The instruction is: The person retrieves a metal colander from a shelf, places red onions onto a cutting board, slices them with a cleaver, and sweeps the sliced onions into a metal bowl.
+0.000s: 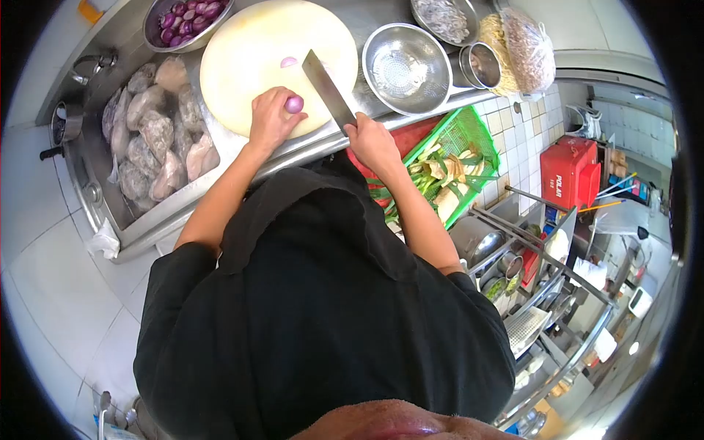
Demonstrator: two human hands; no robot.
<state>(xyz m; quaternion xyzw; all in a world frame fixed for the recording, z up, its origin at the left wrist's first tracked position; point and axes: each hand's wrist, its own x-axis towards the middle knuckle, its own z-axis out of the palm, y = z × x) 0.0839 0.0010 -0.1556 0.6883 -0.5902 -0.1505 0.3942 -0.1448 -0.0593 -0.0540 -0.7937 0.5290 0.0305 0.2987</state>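
Observation:
My left hand is closed on a peeled purple shallot over the near part of a round cream chopping board. My right hand grips the handle of a cleaver, whose broad blade slants up and left across the board's right side. A small cut piece of shallot lies on the board, just left of the blade tip. Behind the board on the left stands a metal bowl of peeled shallots. An apparently bare steel colander sits right of the board.
Left of the board, a sink holds several plastic-wrapped bundles. To the right are a bowl of clear plastic, metal cups and filled bags. A green basket of vegetable scraps stands below the counter edge.

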